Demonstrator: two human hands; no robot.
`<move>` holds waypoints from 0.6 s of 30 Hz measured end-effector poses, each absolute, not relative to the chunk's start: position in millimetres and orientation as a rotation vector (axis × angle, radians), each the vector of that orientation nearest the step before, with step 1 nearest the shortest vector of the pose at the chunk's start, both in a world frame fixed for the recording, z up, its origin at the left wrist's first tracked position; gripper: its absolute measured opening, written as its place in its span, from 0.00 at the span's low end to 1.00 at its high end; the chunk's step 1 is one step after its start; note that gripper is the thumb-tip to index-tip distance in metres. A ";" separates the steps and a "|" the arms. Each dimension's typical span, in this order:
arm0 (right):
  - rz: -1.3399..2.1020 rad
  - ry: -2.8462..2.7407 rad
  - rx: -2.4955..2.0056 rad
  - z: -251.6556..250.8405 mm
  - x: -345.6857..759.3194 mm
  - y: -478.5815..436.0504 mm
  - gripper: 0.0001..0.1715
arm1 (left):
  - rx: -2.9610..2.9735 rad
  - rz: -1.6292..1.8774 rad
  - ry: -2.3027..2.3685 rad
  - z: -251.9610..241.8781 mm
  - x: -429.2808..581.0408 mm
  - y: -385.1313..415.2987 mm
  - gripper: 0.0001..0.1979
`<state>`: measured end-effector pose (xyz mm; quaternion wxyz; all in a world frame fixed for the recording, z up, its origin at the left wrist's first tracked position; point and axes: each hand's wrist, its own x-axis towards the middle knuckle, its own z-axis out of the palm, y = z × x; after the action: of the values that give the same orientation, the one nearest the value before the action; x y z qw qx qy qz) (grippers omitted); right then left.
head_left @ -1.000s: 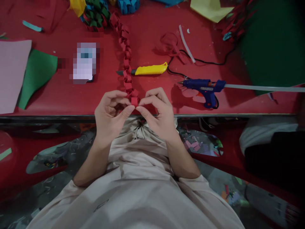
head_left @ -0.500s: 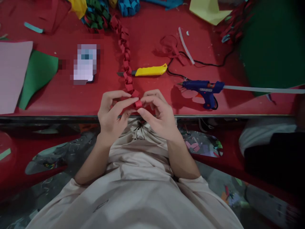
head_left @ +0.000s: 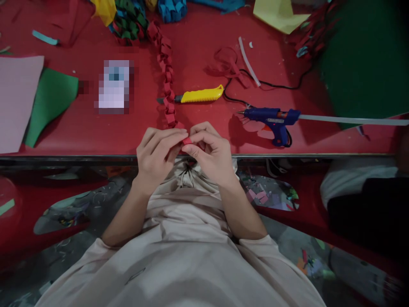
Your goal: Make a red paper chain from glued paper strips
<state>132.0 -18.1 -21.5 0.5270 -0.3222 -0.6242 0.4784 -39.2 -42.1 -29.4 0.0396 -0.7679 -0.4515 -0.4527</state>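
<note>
A red paper chain [head_left: 168, 76] of folded links runs down the table toward me, its near end between my hands. My left hand [head_left: 158, 151] is closed on that end, fingers bent over the last links and partly covering them. My right hand [head_left: 211, 149] pinches the red end link [head_left: 187, 140] between thumb and forefinger. Just beyond my hands lies a yellow utility knife [head_left: 202, 94], its blade reaching under the chain. To the right, a blue hot glue gun [head_left: 271, 117] rests on its side with a long glue stick in its back.
A blurred-out phone [head_left: 114, 83] lies left of the chain, with green paper [head_left: 53, 102] and pink paper [head_left: 17, 98] farther left. A black cord [head_left: 281, 87], a loose glue stick [head_left: 249, 62] and red strips [head_left: 228, 64] lie behind the glue gun. Large green paper [head_left: 361, 64] stands at right.
My left hand has come a little nearer and to the right, its fingers folding down over the chain's end. The last links are now more hidden. The right hand has barely shifted.
</note>
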 end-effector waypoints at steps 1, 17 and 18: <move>1.122 -1.484 -0.792 -21.7 131.4 -18.1 0.21 | -2.358 -1.390 -1.379 -29.9 -38.8 -42.3 0.11; 0.974 -1.567 -0.773 -16.8 128.3 -20.6 0.28 | -2.465 -1.448 -1.590 -30.8 -38.7 -39.6 0.17; 0.956 -1.593 -0.775 -16.2 128.6 -20.9 0.28 | -2.481 -1.445 -1.597 -29.7 -39.1 -37.2 0.18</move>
<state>128.6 -20.9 -16.2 0.5348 -0.3255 -0.6687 0.4011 -39.1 -37.2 -29.7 -0.0717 -0.7532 -0.4848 -0.4387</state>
